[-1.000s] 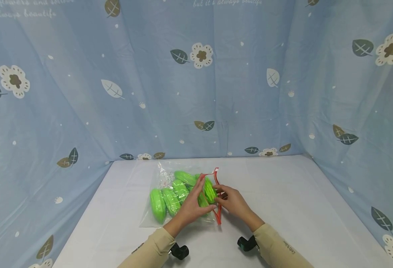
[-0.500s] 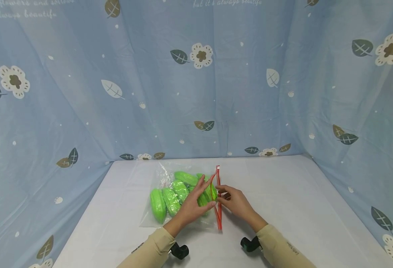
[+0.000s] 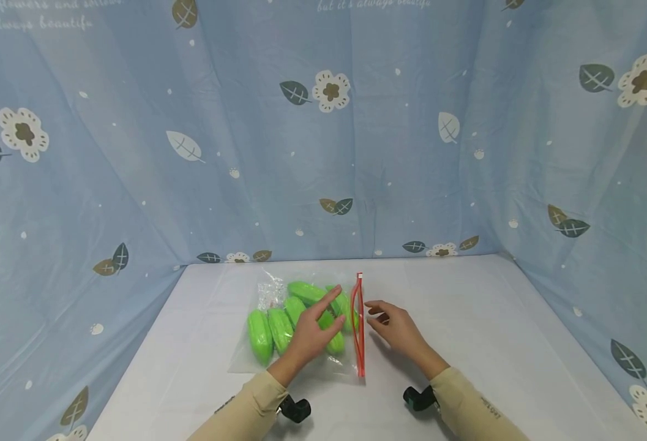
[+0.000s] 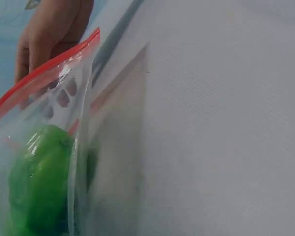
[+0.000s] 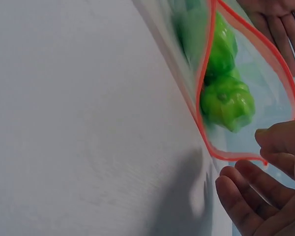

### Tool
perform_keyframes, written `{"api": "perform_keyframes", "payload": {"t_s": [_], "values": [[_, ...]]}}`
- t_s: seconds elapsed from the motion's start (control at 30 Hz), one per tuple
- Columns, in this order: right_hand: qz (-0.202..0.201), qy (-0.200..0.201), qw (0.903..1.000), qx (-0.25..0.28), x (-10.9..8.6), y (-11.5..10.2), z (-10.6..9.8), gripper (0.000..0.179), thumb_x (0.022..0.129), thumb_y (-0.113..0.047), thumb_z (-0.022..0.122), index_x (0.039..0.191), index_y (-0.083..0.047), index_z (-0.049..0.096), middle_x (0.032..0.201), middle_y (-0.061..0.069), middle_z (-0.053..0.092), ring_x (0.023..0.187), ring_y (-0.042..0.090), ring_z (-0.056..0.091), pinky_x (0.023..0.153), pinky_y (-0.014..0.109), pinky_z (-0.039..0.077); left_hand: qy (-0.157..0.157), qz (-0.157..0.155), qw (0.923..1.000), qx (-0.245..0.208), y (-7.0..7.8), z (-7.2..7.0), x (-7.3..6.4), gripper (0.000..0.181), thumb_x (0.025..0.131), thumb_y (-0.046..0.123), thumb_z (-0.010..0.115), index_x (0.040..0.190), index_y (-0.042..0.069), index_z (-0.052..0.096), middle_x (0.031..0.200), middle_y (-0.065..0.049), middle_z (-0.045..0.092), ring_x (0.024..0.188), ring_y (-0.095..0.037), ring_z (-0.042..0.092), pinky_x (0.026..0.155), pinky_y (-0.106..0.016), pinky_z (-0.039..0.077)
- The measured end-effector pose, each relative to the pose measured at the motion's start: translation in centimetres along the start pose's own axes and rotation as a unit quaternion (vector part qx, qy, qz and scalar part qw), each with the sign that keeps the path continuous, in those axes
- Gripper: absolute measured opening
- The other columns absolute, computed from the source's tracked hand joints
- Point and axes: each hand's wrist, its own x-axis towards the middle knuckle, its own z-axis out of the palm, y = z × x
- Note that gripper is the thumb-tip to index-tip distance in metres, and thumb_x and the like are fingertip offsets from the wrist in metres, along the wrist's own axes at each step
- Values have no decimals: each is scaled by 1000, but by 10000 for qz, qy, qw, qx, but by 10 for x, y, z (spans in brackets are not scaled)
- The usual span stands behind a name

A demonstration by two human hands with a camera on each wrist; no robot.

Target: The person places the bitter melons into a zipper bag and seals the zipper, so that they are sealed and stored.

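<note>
A clear zip bag point(image 3: 270, 286) lies on the table with a red zip edge point(image 3: 361, 331) toward the right. Several green, long, ridged vegetables point(image 3: 259, 337) are inside it. My left hand point(image 3: 313, 327) is over the bag, its fingers straight and spread; whether it presses on the plastic cannot be told. Just right of the red edge, my right hand point(image 3: 397, 327) holds nothing, its fingers loosely bent. In the right wrist view the bag's mouth gapes around a vegetable point(image 5: 228, 101), and the thumb and fingers of my right hand point(image 5: 270, 182) are apart beside its lower corner.
A white cloth covers the table point(image 3: 466, 318). Blue patterned curtains point(image 3: 323, 153) stand behind and at both sides. Black camera mounts point(image 3: 295, 410) hang below both wrists, near the tabletop.
My right hand has let go of the bag's red edge and moved right, clear of it. The red edge has straightened and its gap narrowed. My left hand has barely moved.
</note>
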Motion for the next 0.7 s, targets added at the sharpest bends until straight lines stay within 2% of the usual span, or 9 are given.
{"api": "perform_keyframes", "payload": {"t_s": [0.13,0.33,0.5,0.7], "values": [[-65,33,10000,10,4,1,-4,36,95,-15,73,130,-14,68,113,6,72,93,20,70,82,40,59,74,-17,9998,-168,4,-4,2,60,98,26,69,154,27,46,154,12,47,142,-16,43,116,-45,36],[-151,96,9998,113,13,3,-9,34,97,-15,71,131,-11,67,111,7,73,93,22,70,81,39,60,197,-121,9997,38,9,-11,11,52,98,28,68,148,23,55,146,5,57,137,-21,52,112,-48,42],[-85,151,9996,239,24,6,-11,33,98,-18,69,131,-10,67,108,6,73,94,23,70,77,36,60,31,-541,9972,521,13,-21,22,48,98,31,68,143,18,60,134,-1,67,132,-22,56,108,-49,46],[105,187,9994,265,41,10,-8,35,99,-22,69,131,-9,67,108,5,73,96,21,70,74,34,58,-482,-867,9843,1459,14,-34,42,50,97,32,70,141,10,61,130,-9,66,126,-31,58,103,-51,49]]}}
